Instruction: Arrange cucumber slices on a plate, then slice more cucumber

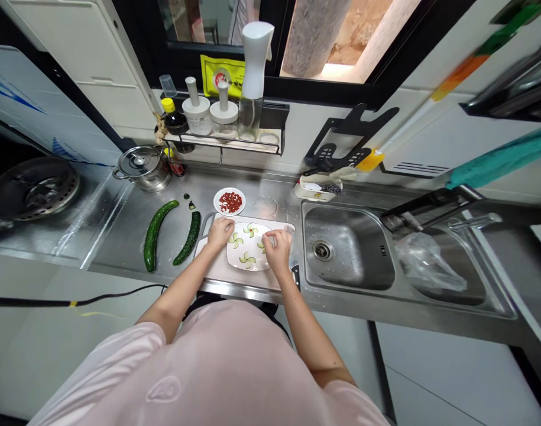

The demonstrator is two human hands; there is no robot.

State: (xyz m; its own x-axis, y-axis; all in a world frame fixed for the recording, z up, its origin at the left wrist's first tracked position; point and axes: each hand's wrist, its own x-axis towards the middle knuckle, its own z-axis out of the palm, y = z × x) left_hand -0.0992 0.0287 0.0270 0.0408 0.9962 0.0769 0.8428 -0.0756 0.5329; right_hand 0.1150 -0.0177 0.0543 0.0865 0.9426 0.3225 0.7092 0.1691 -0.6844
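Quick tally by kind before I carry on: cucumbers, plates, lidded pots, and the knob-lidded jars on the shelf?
Cucumbers: 2 (longer one, shorter one)
Plates: 2 (small round plate, larger plate)
Lidded pot: 1
Knob-lidded jars: 2 (left jar, right jar)
Total: 7

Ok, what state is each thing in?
Pot: lidded
Dark bottle: capped
Jars: lidded
Small plate: holding red bits
Large plate: holding green swirls
Bag: crumpled
Left hand: at large plate's edge
Right hand: fingers bent at large plate, contents unclear
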